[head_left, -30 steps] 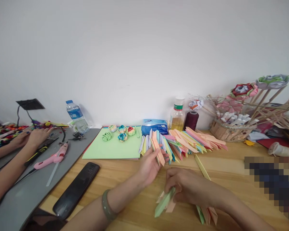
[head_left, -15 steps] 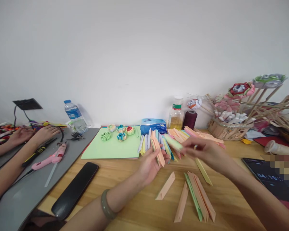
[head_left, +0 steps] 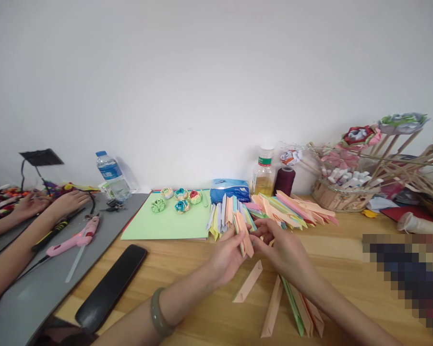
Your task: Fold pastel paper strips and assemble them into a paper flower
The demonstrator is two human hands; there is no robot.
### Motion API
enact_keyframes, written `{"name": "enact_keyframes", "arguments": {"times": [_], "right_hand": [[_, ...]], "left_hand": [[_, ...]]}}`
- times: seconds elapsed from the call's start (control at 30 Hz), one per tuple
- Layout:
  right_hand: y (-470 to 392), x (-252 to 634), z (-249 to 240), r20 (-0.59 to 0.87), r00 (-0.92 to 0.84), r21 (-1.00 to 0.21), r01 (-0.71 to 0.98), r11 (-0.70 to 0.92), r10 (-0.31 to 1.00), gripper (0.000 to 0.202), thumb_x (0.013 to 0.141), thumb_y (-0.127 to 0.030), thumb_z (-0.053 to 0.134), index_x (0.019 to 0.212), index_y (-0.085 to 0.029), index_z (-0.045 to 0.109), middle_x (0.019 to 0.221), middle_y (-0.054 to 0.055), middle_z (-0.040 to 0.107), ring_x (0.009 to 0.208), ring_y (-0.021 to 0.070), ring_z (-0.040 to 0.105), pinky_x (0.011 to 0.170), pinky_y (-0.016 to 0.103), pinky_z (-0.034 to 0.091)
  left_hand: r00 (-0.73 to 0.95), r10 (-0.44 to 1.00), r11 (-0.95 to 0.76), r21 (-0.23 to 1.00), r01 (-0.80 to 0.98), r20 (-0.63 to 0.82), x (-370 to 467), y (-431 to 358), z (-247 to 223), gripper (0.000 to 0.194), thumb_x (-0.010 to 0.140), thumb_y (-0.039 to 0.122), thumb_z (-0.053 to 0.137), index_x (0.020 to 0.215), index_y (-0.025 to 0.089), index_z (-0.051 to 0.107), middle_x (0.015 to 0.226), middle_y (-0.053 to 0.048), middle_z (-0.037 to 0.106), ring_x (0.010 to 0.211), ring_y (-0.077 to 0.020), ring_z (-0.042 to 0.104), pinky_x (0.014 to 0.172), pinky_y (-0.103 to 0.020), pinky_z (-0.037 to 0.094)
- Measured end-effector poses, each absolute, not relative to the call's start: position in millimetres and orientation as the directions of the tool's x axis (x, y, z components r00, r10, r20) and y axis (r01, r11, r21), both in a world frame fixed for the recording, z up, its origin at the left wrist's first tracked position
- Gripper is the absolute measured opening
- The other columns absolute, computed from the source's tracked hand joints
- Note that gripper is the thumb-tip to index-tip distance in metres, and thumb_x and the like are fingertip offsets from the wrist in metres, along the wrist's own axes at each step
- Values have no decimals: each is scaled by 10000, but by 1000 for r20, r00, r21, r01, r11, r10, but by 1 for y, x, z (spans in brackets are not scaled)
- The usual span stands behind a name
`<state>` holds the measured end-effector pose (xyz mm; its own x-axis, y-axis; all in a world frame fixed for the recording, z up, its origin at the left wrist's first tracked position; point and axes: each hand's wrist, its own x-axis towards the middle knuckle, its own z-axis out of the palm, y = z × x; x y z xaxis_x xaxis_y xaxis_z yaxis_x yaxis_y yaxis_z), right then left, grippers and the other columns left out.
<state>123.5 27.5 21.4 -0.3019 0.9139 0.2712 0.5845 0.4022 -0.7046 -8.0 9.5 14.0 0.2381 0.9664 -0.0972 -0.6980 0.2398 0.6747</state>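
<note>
my left hand (head_left: 225, 259) pinches folded strips (head_left: 243, 235), my right hand (head_left: 286, 247) half-open beside them, hold unclear; five rosettes (head_left: 158, 205) formed, loose strips (head_left: 248, 281) unjoined.

The left hand (head_left: 226, 257) curls half-upturned, the right hand (head_left: 283, 247) beside it, fingers bent, perhaps touching.

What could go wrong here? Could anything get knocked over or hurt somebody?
Maybe! The right forearm reaches over loose folded paper strips and might brush them out of place. The strips in the left hand could slip or bend if pinched badly. And the pink glue gun lies near another person's forearm; if it's hot, it might burn them.
</note>
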Motion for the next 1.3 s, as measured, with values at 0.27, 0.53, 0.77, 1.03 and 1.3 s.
{"name": "enact_keyframes", "arguments": {"times": [0.27, 0.53, 0.77, 1.03, 1.3], "right_hand": [[31, 122, 17, 180, -281, -848, 441, 293, 943, 212, 763, -309, 510, 953, -218, 535, 688, -14, 660, 614, 150, 592, 577, 260, 415], [37, 129, 25, 101, -297, -955, 238, 176, 949, 238, 719, -407, 546, 718, -172, 581, 632, -7, 594, 571, 130, 532, 529, 235, 388], [32, 121, 24, 130, -434, -971, 124, 202, 891, 200, 742, -348, 544, 665, -166, 574, 665, -8, 572, 638, 129, 521, 599, 240, 400], [25, 118, 23, 187, -349, -910, 290, 296, 918, 174, 786, -317, 501, 697, -182, 565, 663, -15, 558, 627, 136, 505, 587, 240, 380], [27, 122, 18, 384, -219, -651, 625, 431, 897, 130, 743, -305, 560, 686, -205, 500, 683, 12, 560, 668, 189, 511, 592, 299, 382]], "left_hand": [[278, 959, 247, 668, -702, -62, -7, 5, 13, 292, 731, 212, 625, 1015, 175, 569, 936, -64, 619, 885, -157, 574, 771, -265, 407], [218, 976, 176, 687, -705, -26, -8, 7, 14, 252, 739, 214, 619, 989, 198, 591, 1021, -49, 592, 912, -150, 551, 796, -286, 417], [290, 956, 191, 672, -716, 37, -6, 5, 14, 305, 743, 226, 621, 1043, 196, 576, 1062, -63, 597, 1026, -156, 533, 896, -277, 376], [336, 939, 205, 680, -704, 66, -4, 2, 16, 276, 771, 212, 586, 1045, 180, 570, 1140, -73, 573, 1113, -164, 482, 944, -281, 341], [361, 932, 235, 767, -597, -4, -5, 0, 13, 327, 758, 345, 586, 1046, 203, 525, 994, -59, 598, 875, -156, 576, 707, -268, 443]]}}
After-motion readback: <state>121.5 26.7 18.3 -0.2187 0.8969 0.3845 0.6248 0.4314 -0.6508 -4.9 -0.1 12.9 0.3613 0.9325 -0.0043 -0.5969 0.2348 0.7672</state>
